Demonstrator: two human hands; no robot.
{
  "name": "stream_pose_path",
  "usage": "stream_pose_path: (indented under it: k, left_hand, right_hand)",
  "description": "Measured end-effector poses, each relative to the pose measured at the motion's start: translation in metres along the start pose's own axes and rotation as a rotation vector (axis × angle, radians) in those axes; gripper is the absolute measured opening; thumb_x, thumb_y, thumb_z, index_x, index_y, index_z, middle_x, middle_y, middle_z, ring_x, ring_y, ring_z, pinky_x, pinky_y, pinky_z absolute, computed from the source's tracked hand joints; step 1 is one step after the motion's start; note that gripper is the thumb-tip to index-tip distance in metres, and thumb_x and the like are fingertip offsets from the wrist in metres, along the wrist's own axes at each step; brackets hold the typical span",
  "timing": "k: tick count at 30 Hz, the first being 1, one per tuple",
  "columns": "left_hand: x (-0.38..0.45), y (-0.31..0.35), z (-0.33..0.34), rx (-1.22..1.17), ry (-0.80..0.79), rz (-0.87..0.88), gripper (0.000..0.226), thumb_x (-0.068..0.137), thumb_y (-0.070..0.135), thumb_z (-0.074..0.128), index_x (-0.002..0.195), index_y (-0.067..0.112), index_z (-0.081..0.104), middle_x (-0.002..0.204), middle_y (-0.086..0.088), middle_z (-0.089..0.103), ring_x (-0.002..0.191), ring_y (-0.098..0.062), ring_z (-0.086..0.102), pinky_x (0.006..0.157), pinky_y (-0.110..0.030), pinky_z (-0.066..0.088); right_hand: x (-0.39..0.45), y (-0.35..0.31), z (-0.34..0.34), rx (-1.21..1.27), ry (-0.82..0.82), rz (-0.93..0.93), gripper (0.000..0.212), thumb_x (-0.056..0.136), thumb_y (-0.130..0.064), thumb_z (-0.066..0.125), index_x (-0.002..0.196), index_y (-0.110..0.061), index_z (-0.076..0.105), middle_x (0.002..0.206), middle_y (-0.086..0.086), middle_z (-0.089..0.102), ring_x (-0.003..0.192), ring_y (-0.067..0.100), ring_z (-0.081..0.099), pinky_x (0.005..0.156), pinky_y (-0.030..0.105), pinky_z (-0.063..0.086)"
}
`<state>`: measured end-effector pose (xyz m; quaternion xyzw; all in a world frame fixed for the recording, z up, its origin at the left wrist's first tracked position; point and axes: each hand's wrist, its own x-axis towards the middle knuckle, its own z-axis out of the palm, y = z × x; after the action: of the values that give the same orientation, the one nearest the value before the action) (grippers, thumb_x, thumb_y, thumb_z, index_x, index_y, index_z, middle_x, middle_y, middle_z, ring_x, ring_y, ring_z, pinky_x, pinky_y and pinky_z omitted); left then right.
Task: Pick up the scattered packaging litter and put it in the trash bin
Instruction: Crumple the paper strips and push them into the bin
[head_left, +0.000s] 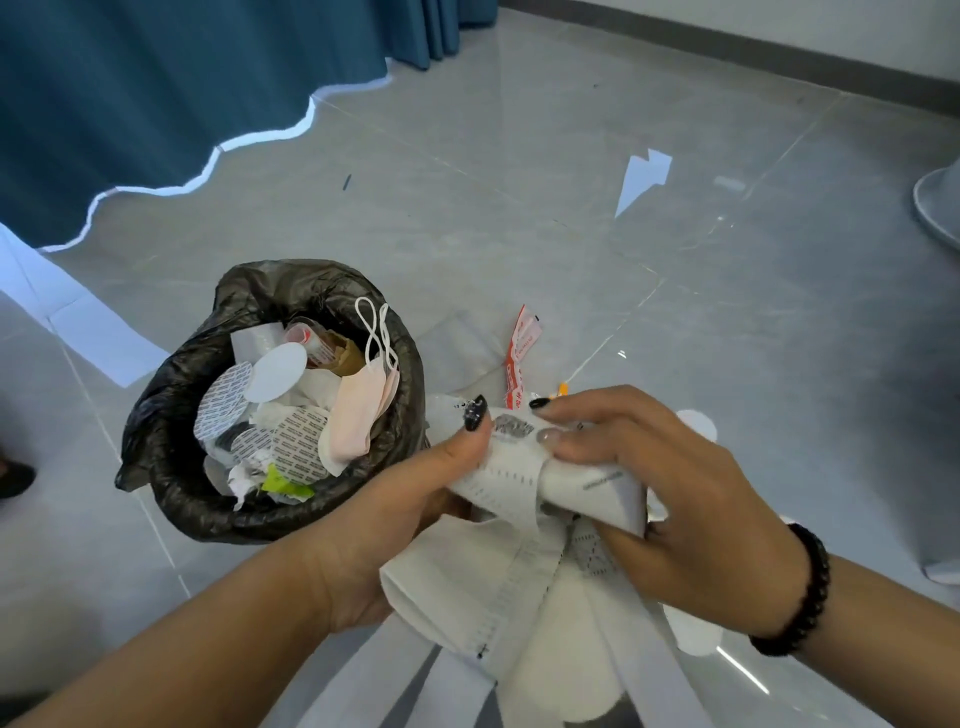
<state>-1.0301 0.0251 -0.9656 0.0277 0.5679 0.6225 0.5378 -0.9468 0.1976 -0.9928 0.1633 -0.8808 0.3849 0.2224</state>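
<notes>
currently | step: gathering | both hands, left hand and right hand, clamped on paper bundle just right of bin | next: likely carry over bin, drop

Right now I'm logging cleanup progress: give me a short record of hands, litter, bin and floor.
left hand: grips paper bundle
right hand: grips same bundle
bin: black liner, holds seals, mask, scraps
bundle position: right of bin, not over it
floor: red wrapper beside bin; white scrap farther off
</notes>
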Motion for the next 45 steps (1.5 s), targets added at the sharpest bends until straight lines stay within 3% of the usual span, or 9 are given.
stream_pose_path:
  k: [1,6,13,18,25,31,36,41,45]
  left_hand:
    - [-0.005,-0.002,0.001,-0.06,0.012,0.052,0.026,0.085,0.035,0.059,0.07,0.03,0.079,0.075,0.002,0.075,0.069,-0.007,0.071,0.059,-0.02,0.056]
    - [-0.011,-0.007,-0.012,-0.008,0.021,0.035,0.04,0.079,0.031,0.066,0.118,0.021,0.067,0.116,-0.014,0.068,0.11,-0.029,0.064,0.094,-0.04,0.051]
    - [-0.014,-0.009,-0.016,0.149,0.135,0.212,0.044,0.074,0.016,0.078,0.114,0.02,0.061,0.107,-0.006,0.073,0.098,-0.023,0.07,0.079,-0.032,0.058]
    - [-0.012,-0.016,-0.024,0.256,0.147,0.284,0.073,0.052,0.024,0.083,0.119,0.016,0.055,0.109,-0.005,0.072,0.103,-0.021,0.068,0.085,-0.034,0.057]
    - [-0.008,-0.022,-0.021,0.408,0.157,0.271,0.081,0.051,0.072,0.074,0.116,0.027,0.06,0.12,-0.001,0.067,0.113,-0.018,0.062,0.098,-0.041,0.049]
    - [-0.015,-0.017,-0.017,0.3,0.087,0.139,0.066,0.08,0.064,0.056,0.138,0.034,0.046,0.144,-0.001,0.049,0.135,-0.027,0.043,0.11,-0.057,0.031]
    - [-0.018,-0.015,-0.017,0.022,0.021,0.089,0.05,0.079,0.036,0.064,0.127,0.022,0.057,0.122,-0.007,0.066,0.115,-0.026,0.062,0.09,-0.041,0.054]
    - [-0.023,-0.011,-0.021,0.036,0.145,0.267,0.044,0.074,0.02,0.068,0.117,0.021,0.06,0.112,-0.001,0.071,0.105,-0.017,0.067,0.083,-0.028,0.056]
    - [-0.032,-0.006,-0.026,0.28,0.227,0.455,0.05,0.066,0.016,0.075,0.113,0.017,0.059,0.105,0.002,0.073,0.098,-0.014,0.069,0.077,-0.024,0.056]
  right_hand:
    - [-0.001,0.001,0.002,-0.037,-0.02,-0.024,0.045,0.073,0.004,0.058,0.113,-0.015,0.055,0.125,0.006,0.055,0.114,0.016,0.057,0.084,0.029,0.051]
    - [-0.003,0.004,0.001,-0.04,-0.044,-0.015,0.057,0.067,-0.005,0.073,0.119,-0.015,0.053,0.129,0.007,0.052,0.119,0.015,0.053,0.09,0.028,0.049]
    - [0.0,0.006,-0.006,0.494,-0.187,0.446,0.084,0.063,-0.053,0.077,0.134,-0.038,0.036,0.128,-0.012,0.051,0.119,0.017,0.052,0.092,0.037,0.05]
    - [0.008,0.009,-0.003,0.768,-0.206,0.604,0.072,0.051,-0.053,0.083,0.117,-0.035,0.059,0.113,0.0,0.065,0.104,0.023,0.064,0.084,0.046,0.056]
    - [0.011,0.004,-0.003,0.543,0.003,0.41,0.045,0.065,-0.031,0.081,0.106,-0.021,0.066,0.109,0.0,0.06,0.101,0.025,0.063,0.074,0.042,0.057]
    - [0.002,0.005,-0.001,0.146,-0.023,0.086,0.031,0.077,-0.021,0.071,0.105,-0.012,0.064,0.115,0.002,0.054,0.112,0.009,0.054,0.085,0.018,0.045]
    - [0.003,0.003,-0.004,-0.06,-0.059,-0.069,0.039,0.08,-0.027,0.066,0.114,-0.015,0.053,0.122,0.004,0.047,0.106,0.015,0.053,0.082,0.021,0.046]
    - [0.008,-0.002,-0.009,0.348,-0.246,0.293,0.073,0.068,-0.021,0.073,0.131,-0.031,0.037,0.122,-0.013,0.051,0.113,0.014,0.055,0.08,0.025,0.053]
    - [0.017,-0.01,-0.005,0.793,-0.208,0.546,0.08,0.059,-0.042,0.082,0.13,-0.03,0.048,0.117,0.002,0.057,0.107,0.019,0.06,0.077,0.031,0.055]
